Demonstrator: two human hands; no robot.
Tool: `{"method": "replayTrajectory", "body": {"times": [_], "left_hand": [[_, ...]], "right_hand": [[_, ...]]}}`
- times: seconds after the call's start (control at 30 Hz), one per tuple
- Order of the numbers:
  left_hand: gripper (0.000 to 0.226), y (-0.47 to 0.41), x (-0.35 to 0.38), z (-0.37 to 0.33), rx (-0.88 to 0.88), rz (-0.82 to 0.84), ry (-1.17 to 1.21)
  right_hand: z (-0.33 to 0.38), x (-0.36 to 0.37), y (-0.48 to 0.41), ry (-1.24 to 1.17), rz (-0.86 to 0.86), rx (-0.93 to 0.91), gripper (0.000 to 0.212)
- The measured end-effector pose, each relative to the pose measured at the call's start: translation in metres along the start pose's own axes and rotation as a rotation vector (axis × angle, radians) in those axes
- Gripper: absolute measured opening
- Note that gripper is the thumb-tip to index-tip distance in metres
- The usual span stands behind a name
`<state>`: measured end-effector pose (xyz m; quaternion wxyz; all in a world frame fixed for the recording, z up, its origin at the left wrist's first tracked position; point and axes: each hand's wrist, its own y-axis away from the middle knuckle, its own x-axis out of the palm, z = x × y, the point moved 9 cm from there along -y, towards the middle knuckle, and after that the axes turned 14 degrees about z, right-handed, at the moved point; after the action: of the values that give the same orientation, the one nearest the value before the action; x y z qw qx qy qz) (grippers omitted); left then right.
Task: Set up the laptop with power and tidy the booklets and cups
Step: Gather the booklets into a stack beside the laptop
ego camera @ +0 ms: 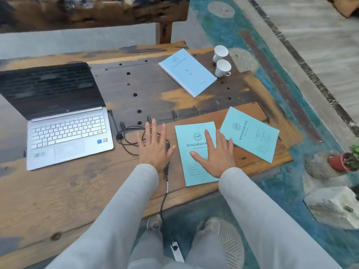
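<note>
An open silver laptop (pixel 66 131) with a dark screen sits at the left of the wooden table (pixel 58 191). Its black power cable (pixel 128 136) lies coiled beside it and runs down off the front edge to a white power strip (pixel 176 250) on the floor. My left hand (pixel 154 148) hovers flat and open over the coil and the adapter. My right hand (pixel 214 155) rests flat, fingers spread, on a teal booklet (pixel 194 140). A second teal booklet (pixel 250 133) lies tilted to its right. A thicker pale blue booklet (pixel 187 71) lies farther back, beside two white cups (pixel 222 61).
A dark wooden bench (pixel 93 12) stands behind the table. To the right on the blue rug are a red flower pot (pixel 342 162) and pale rocks (pixel 334 206). My shoes (pixel 227 235) show below the table's front edge.
</note>
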<state>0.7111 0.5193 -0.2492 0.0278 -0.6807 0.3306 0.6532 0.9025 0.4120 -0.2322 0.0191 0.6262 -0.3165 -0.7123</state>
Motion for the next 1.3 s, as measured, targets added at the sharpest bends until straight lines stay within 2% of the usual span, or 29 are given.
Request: {"method": "replayTrajectory", "body": {"times": [0.17, 0.27, 0.47, 0.6, 0.73, 0.93, 1.03, 1.13, 1.2, 1.3], "left_hand": [[0.082, -0.019, 0.018, -0.023, -0.056, 0.057, 0.095], [0.084, -0.034, 0.041, -0.045, -0.082, 0.146, 0.157], [0.087, -0.051, 0.079, -0.094, -0.152, 0.237, 0.328], [0.088, -0.048, 0.103, -0.102, -0.339, 0.293, 0.575], [0.087, -0.039, 0.122, -0.102, -0.532, 0.420, 0.674], [0.080, -0.040, 0.116, -0.116, -0.510, 0.392, 0.829], [0.083, -0.041, 0.119, -0.122, -0.498, 0.410, 0.807], [0.083, -0.039, 0.126, -0.121, -0.552, 0.408, 0.839], [0.072, -0.039, 0.129, -0.114, -0.602, 0.345, 0.925], [0.063, -0.037, 0.134, -0.103, -0.717, 0.287, 1.026]], "right_hand": [[-0.029, 0.013, -0.039, -0.034, 0.073, -0.023, 0.096], [-0.051, 0.026, -0.062, -0.069, 0.130, -0.041, 0.093], [-0.095, 0.051, -0.107, -0.173, 0.357, -0.124, 0.092], [-0.102, 0.051, -0.128, -0.231, 0.486, -0.195, 0.090], [-0.109, 0.050, -0.134, -0.309, 0.581, -0.202, 0.087], [-0.122, 0.065, -0.131, -0.355, 0.677, -0.191, 0.086], [-0.125, 0.072, -0.130, -0.424, 0.693, -0.158, 0.084], [-0.122, 0.076, -0.127, -0.512, 0.693, -0.144, 0.082], [-0.121, 0.076, -0.128, -0.546, 0.680, -0.117, 0.078], [-0.120, 0.077, -0.131, -0.641, 0.679, -0.048, 0.061]]}}
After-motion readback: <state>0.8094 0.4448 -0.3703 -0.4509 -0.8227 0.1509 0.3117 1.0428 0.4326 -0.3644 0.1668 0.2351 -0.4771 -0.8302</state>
